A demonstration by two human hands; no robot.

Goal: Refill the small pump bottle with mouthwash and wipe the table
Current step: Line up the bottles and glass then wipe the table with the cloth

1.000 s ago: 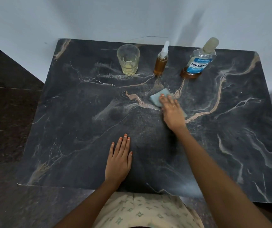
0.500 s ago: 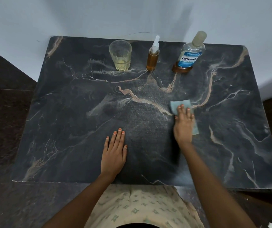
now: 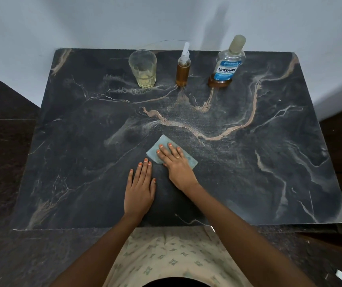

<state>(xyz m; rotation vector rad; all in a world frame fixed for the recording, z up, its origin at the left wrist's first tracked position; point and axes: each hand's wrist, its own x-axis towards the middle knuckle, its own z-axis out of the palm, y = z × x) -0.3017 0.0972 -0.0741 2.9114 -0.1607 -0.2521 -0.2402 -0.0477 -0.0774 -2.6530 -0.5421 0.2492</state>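
Pressed flat, fingers spread, the right hand (image 3: 177,163) pins a pale blue-green folded cloth (image 3: 155,151) against the dark veined marble table (image 3: 279,166); nothing is pinched, just palm and fingers bearing down. Beside it, the left hand (image 3: 140,187) lies open and flat on the stone, empty, fingertips just short of the cloth's near corner, bracing.

Taking the cloth as our landmark: well beyond it, along the far edge by the wall, stand three things in a row. Straight ahead sits the small amber pump bottle with a white nozzle (image 3: 183,68), upright and showing amber liquid most of the way up. To its right, the clear mouthwash bottle with a blue label (image 3: 228,63), capped, only a shallow layer of amber liquid at the bottom. To its left, a clear drinking glass (image 3: 143,69) with a little pale yellow liquid inside.

So the refill looks finished, and it's the wiping step in hand. Between cloth and bottles the marble carries a faint dusty-looking haze, though veining or residue I cannot tell. The next move calls for steady downward pressure and broad sweeps, easing off near that back row so nothing gets knocked over.
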